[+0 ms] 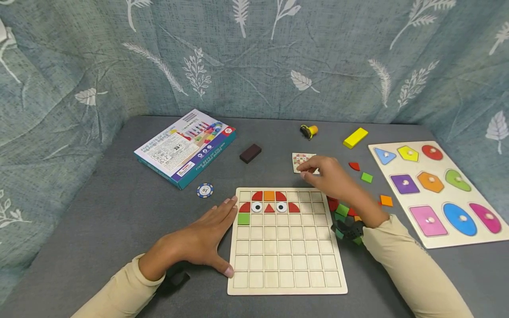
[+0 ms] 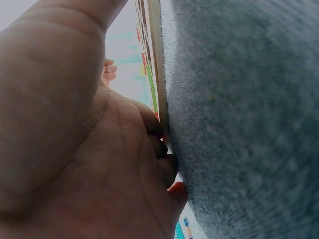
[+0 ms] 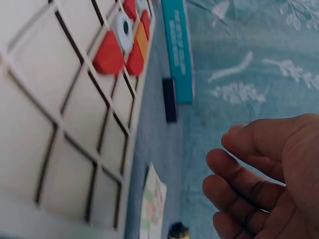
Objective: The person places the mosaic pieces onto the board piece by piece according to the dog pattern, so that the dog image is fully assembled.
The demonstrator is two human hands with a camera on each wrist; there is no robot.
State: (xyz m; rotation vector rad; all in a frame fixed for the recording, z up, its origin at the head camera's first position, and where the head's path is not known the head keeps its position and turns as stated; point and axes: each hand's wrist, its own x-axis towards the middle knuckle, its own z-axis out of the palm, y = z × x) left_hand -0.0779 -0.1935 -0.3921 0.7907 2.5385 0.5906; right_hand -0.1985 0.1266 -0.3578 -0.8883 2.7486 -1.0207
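Observation:
A square wooden grid board lies in front of me with red pieces, an orange square, two eye pieces and a green square in its upper rows. My left hand rests along the board's left edge, fingers stretched and thumb spread near the lower corner. Beyond the board, my right hand hovers by a small pattern card, overlapping its right side in the head view. Its fingers are loosely bent with nothing between them.
Loose red, green and orange pieces lie right of the board, partly under my right forearm. A shape puzzle board stands farther right. Behind are a boxed game, a dark block, a yellow block and a poker chip.

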